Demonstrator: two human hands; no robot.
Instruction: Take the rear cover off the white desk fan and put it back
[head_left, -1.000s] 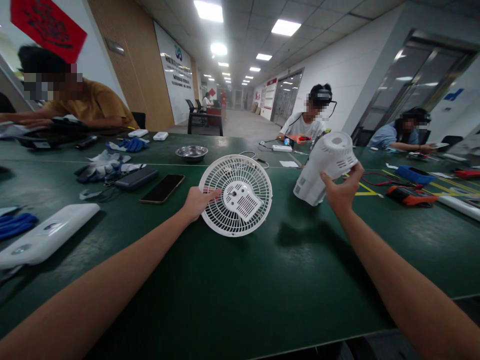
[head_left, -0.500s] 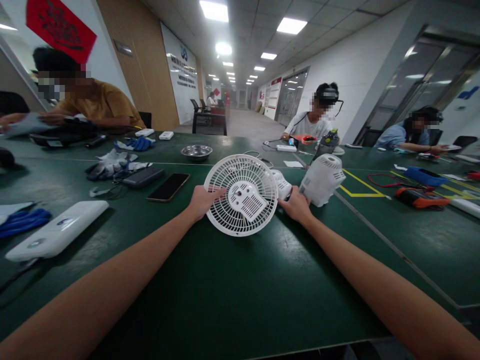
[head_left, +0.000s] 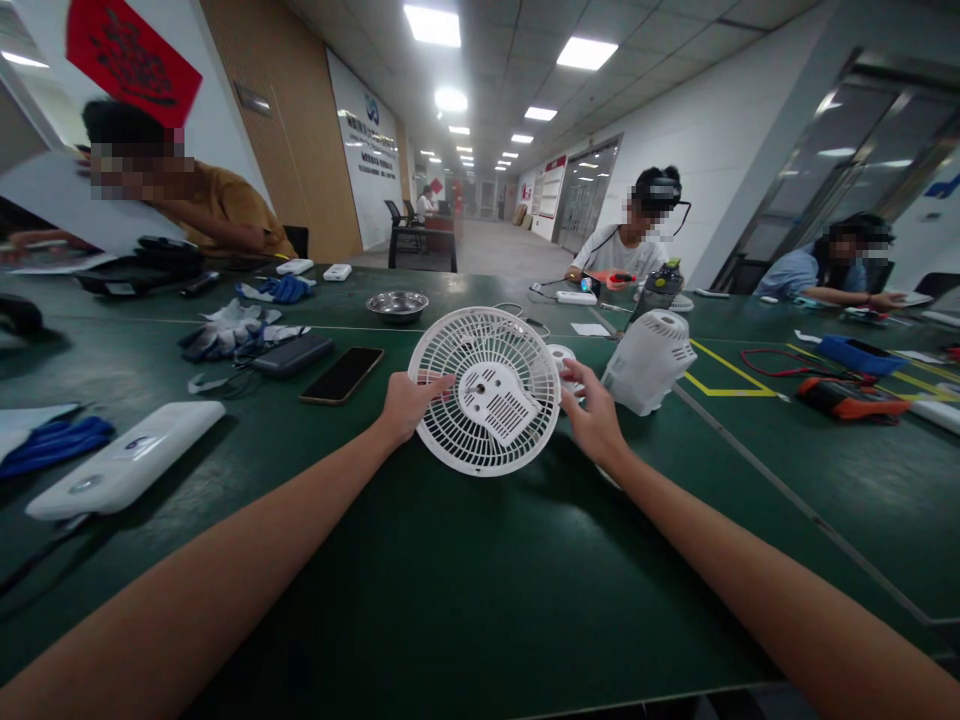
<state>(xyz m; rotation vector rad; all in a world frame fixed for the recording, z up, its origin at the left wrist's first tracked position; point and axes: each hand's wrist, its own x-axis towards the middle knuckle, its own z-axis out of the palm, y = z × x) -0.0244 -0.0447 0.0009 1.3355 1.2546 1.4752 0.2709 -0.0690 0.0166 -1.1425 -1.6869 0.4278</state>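
A round white fan grille (head_left: 431, 430) with slotted openings faces me, tilted above the green table. My left hand (head_left: 409, 402) pinches its left rim, thumb laid over the front ribs. At the right rim, my right hand (head_left: 596, 415) has its fingers curled over a white plastic fan part (head_left: 562, 354) behind the grille; its thumb is close to or touching the rim. Most of that part is hidden by the grille and fingers. Just right of it stands a white vented housing (head_left: 649, 365), apart from my hand.
Left on the green table (head_left: 465, 590) lie a phone (head_left: 343, 376), a dark case (head_left: 294, 354), gloves (head_left: 232, 330) and a white device (head_left: 127, 460). A metal bowl (head_left: 397, 305) sits behind. An orange multimeter (head_left: 851, 400) lies right. Several people sit around.
My right hand has shifted up slightly, its fingers lifting and curling over the white part, which has turned to show a rounder face. The left hand keeps its hold on the grille.
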